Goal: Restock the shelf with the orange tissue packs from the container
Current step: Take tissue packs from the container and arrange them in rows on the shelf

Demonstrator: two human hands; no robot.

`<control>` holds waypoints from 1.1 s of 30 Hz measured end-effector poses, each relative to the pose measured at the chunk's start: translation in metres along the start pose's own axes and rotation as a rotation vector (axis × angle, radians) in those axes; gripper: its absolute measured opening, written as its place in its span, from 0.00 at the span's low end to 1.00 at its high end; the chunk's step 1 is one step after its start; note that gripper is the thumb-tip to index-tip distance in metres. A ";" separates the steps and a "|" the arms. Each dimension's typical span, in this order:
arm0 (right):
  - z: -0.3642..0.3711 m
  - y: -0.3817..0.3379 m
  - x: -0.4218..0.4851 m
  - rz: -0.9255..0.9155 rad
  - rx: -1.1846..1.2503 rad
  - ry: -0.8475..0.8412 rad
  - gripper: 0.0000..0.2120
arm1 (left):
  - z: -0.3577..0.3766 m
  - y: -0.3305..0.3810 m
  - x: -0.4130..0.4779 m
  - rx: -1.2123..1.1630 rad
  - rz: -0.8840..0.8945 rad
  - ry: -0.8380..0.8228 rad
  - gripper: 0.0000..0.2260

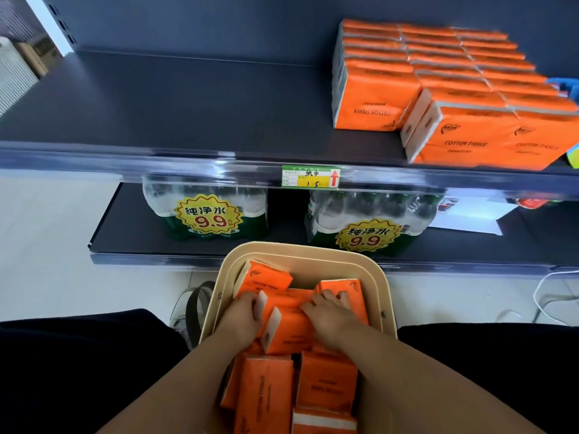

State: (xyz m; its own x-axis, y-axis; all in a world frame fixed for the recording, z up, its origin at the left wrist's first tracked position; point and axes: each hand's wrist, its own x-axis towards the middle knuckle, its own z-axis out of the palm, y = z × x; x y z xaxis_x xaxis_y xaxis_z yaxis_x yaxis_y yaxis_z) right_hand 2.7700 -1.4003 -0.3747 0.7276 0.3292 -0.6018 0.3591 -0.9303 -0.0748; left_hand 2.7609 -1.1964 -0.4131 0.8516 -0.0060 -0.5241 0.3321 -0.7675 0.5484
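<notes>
- Upper shelf [188,104]: a dark board spanning the far scene; its left and middle parts are bare.
- Lower shelf [125,242]: a dark board below and nearer, carrying the left water pack [206,211], shrink-wrapped bottles with a yellow "9.9" sticker.
- Shoe [185,308]: on the pale floor, just left of the container.
- Left hand [242,317]: inside the container, fingers curled over the white left end of the middle tissue packs [289,324].
- Container [300,250]: a beige tub with rounded corners, near centre, in front of the lower shelf. It holds the middle tissue packs and, around them, loose tissue packs [266,389] lying at mixed angles.
- Price label [310,177]: green and yellow with a red arrow, on the upper shelf's front edge.
- Right hand [329,314]: inside the container, fingers curled over the right side of the middle tissue packs; whether both hands grasp one and the same pack cannot be told.
- Right water pack [366,223]: on the lower shelf, behind the container.
- Stacked tissue packs [454,89]: orange, standing in close rows on the far right of the upper shelf.
- Cable [545,292]: white, on the floor at right.
</notes>
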 end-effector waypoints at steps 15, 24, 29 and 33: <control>-0.028 0.010 -0.014 -0.091 0.220 -0.013 0.22 | -0.020 -0.007 0.001 -0.143 0.031 -0.080 0.21; -0.112 0.025 -0.059 -0.181 0.417 0.027 0.21 | -0.073 0.033 -0.020 -0.047 0.215 -0.227 0.27; -0.158 0.034 -0.094 -0.204 0.507 0.036 0.19 | -0.133 0.080 -0.039 -0.046 0.274 -0.302 0.24; -0.181 0.042 -0.113 -0.241 0.526 0.138 0.19 | -0.170 0.111 -0.057 -0.105 0.332 -0.315 0.23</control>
State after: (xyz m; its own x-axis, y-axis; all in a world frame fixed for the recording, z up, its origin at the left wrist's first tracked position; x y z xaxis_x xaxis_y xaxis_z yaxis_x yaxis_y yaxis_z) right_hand 2.8089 -1.4472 -0.1659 0.7437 0.5262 -0.4123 0.2117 -0.7704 -0.6013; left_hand 2.8183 -1.1725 -0.2121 0.7598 -0.4467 -0.4724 0.1152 -0.6226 0.7741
